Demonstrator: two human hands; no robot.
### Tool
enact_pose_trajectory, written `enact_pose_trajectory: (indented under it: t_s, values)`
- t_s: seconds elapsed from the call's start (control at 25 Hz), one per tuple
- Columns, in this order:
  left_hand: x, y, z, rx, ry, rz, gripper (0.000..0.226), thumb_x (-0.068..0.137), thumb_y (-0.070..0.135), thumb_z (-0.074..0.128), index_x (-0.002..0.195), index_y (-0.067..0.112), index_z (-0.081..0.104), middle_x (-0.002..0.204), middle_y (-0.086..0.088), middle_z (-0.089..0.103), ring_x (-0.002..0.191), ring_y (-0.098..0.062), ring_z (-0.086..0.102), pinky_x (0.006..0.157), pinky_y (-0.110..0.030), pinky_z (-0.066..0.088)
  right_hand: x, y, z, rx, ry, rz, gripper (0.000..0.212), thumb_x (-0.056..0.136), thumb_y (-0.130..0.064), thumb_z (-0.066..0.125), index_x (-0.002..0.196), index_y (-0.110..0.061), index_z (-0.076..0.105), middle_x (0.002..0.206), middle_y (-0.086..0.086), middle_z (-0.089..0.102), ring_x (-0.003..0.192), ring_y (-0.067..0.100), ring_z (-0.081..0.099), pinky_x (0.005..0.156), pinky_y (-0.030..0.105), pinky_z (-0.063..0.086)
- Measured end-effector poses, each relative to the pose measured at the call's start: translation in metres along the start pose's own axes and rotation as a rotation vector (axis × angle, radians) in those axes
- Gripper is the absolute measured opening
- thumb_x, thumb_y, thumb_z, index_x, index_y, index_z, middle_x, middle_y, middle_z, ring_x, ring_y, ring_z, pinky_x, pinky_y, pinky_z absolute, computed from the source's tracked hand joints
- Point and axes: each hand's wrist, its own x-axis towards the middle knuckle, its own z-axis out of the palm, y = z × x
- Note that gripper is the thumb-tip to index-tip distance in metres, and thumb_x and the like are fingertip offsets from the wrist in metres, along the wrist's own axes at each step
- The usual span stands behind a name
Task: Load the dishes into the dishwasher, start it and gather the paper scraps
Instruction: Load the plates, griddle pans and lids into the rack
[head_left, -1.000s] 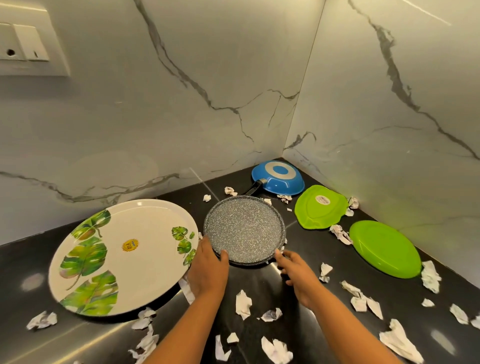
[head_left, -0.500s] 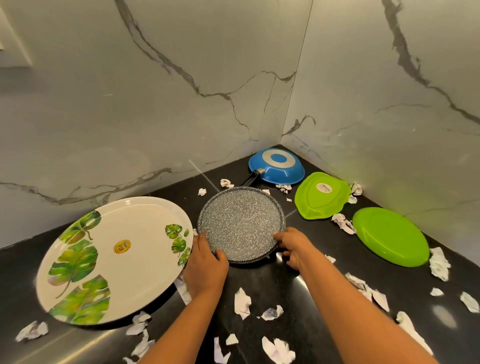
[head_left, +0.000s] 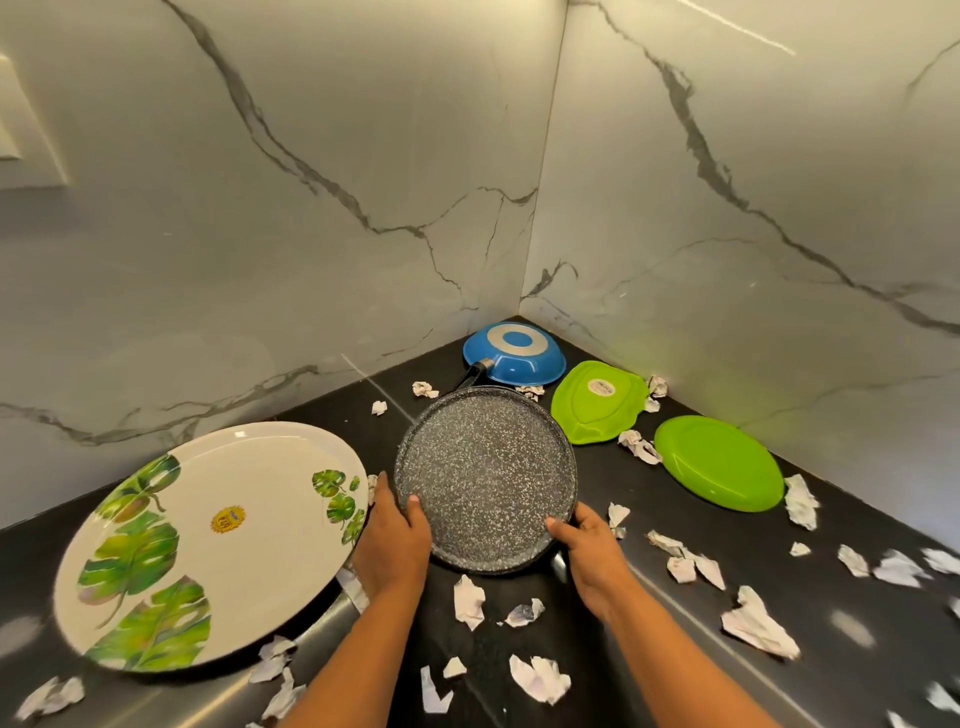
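While the large white leaf-printed plate (head_left: 208, 540) lies on the black counter (head_left: 753, 551), the left hand (head_left: 392, 545) grips the round speckled grey pan (head_left: 485, 470) mid-counter by its rim; the right hand (head_left: 589, 551), apart a second ago, now grips it too, so lifting likely comes next.

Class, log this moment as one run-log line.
left hand: grips speckled pan | right hand: grips speckled pan | paper scraps: on counter
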Motion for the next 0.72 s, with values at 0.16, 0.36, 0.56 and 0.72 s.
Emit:
enact_pose_trajectory:
  t_s: [0.16,0.36,0.56,0.72]
  values:
    - [-0.002,-0.006,-0.002,-0.036,-0.042,0.116,0.038,0.095,0.031,0.045,0.132,0.021,0.048,0.114,-0.006,0.066,0.101,-0.03,0.062,0.073,-0.035,0.045,-0.024,0.002,-0.017,0.089,0.021,-0.007,0.028,0.085,0.014,0.05,0.102,-0.004,0.062,0.102,0.01,0.07,0.098,0.022,0.062,0.088,0.029,0.048]
    - [-0.008,-0.005,-0.001,-0.208,-0.146,0.081,0.034,0.093,0.023,0.054,0.126,0.013,0.055,0.117,-0.009,0.065,0.105,-0.03,0.059,0.074,-0.032,0.038,-0.067,0.008,-0.024,0.048,0.106,-0.074,0.029,0.083,0.014,0.053,0.101,-0.007,0.062,0.098,0.004,0.07,0.092,0.016,0.063,0.08,0.022,0.05]
    - [-0.044,0.03,0.018,-0.473,-0.234,0.054,0.028,0.09,0.009,0.057,0.118,0.005,0.059,0.108,-0.013,0.066,0.098,-0.029,0.061,0.08,-0.036,0.044,-0.109,0.011,-0.056,0.145,0.293,-0.049,0.03,0.083,0.018,0.049,0.093,-0.008,0.06,0.094,0.007,0.069,0.09,0.02,0.061,0.083,0.029,0.049]
    - [-0.075,0.07,0.027,-0.606,-0.399,0.178,0.02,0.088,-0.001,0.056,0.105,0.01,0.06,0.097,-0.009,0.065,0.091,-0.023,0.06,0.08,-0.033,0.045,-0.14,0.013,-0.088,0.231,0.462,-0.048,0.033,0.083,0.021,0.047,0.095,-0.008,0.059,0.095,0.009,0.067,0.091,0.023,0.06,0.082,0.033,0.051]
